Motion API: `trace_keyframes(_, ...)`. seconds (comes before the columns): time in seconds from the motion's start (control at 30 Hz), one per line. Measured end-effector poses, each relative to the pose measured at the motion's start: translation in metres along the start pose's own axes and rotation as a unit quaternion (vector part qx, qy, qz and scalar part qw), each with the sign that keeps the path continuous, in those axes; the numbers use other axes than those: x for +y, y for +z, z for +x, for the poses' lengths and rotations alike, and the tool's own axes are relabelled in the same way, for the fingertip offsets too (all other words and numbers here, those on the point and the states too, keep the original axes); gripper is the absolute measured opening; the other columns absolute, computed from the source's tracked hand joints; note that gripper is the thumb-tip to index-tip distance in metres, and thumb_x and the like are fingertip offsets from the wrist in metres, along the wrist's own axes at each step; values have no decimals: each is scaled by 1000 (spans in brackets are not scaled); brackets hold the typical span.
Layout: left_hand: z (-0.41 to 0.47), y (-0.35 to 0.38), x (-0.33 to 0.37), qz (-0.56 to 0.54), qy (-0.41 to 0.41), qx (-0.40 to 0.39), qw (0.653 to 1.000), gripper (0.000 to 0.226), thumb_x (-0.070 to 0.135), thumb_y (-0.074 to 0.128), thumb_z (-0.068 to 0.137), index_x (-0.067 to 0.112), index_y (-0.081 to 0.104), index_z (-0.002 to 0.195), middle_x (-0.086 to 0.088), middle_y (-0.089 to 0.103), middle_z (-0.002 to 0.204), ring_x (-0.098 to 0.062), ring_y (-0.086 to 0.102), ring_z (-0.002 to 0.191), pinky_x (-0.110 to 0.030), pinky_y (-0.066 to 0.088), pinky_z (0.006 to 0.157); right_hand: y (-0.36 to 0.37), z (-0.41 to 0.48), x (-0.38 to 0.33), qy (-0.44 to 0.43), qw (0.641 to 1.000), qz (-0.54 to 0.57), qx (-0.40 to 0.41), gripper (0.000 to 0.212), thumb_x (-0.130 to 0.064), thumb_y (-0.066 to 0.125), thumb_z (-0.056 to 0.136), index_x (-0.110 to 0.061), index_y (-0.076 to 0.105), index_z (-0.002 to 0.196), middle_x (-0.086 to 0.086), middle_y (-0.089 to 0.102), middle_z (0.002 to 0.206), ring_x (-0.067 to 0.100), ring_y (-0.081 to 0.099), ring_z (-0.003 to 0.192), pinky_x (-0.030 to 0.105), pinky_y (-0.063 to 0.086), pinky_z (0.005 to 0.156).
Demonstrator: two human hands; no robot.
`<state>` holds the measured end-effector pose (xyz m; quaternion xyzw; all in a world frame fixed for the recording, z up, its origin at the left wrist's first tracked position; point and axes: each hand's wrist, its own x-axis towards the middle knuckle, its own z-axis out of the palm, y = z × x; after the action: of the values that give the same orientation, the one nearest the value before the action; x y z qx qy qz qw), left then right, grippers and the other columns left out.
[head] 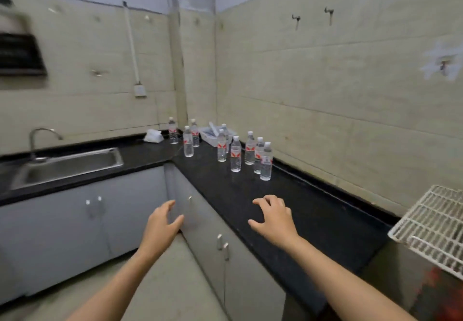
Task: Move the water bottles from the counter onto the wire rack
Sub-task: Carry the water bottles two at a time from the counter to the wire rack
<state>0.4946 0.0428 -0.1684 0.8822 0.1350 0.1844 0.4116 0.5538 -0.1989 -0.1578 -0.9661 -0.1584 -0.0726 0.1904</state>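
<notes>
While both hands hover empty, I log: left hand (160, 225) fingers loosely spread, right hand (273, 218) same, over tabletop (313, 210); water bottles (235, 155) upright, clustered near far corner, well apart from wire rack (436, 223). Risk, my judgement: tight spacing, reach topples neighbours.

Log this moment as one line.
phase: pre-grasp | left hand: open, empty | right hand: open, above counter | water bottles: upright on counter | wire rack: partly in view

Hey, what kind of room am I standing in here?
Most likely a small kitchen: a steel sink with a faucet set into a black counter, grey cupboards beneath, tiled walls around.
</notes>
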Motion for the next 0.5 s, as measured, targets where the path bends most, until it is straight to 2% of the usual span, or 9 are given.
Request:
trace_keyframes(0.23,-25,-116,-107,-18,-102,96,990,45,15,54,88,5,43,130,-17,48,134,-29,45,122,-40,36,101,76,17,-129,-94,992,16,-77,55,-39,55,84,-23,38,135,4,35,138,21,30,130,34,27,104)
trace_keyframes(0.5,-8,-141,-167,-24,-151,134,979,42,13,55,87,4,46,128,-17,50,130,-28,47,120,-37,36,99,134,58,-190,-133,983,28,-125,54,-37,55,85,-22,38,134,5,36,136,21,30,131,31,27,103)
